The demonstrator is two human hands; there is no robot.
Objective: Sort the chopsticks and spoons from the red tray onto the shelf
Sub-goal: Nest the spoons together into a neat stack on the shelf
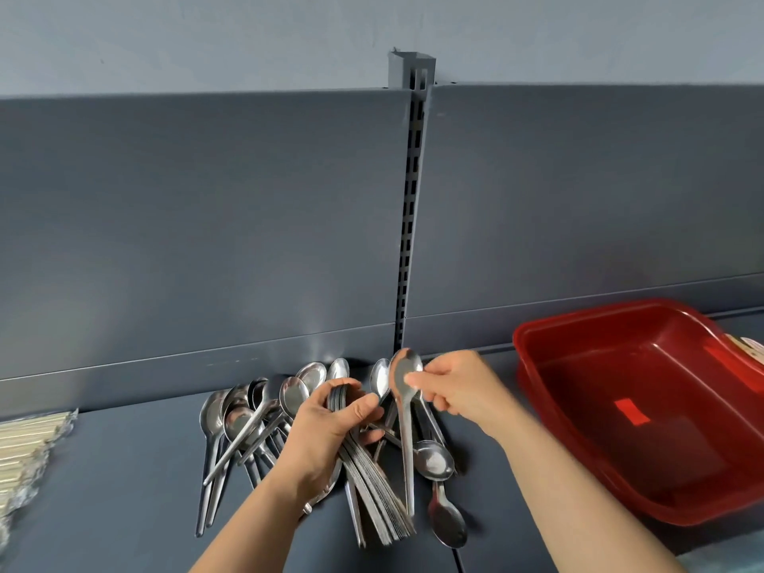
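Observation:
My left hand [328, 432] grips a nested stack of steel spoons [374, 494], handles fanning down toward me. My right hand [454, 386] pinches the bowl of a single spoon [407, 411], which hangs handle down just right of the stack. Several loose spoons [244, 419] lie in a heap on the dark grey shelf [124, 490] against its back panel. Two more spoons [442, 490] lie below my right hand. Wrapped chopsticks [29, 452] are piled at the shelf's left edge. The red tray [537, 357] sits on the right and looks empty.
The grey back panel [206, 221] rises behind the shelf, with a slotted upright [411, 208] in the middle. A seam between shelf boards [457, 560] runs near the bottom centre. Something pale [750, 347] shows behind the tray's far right rim.

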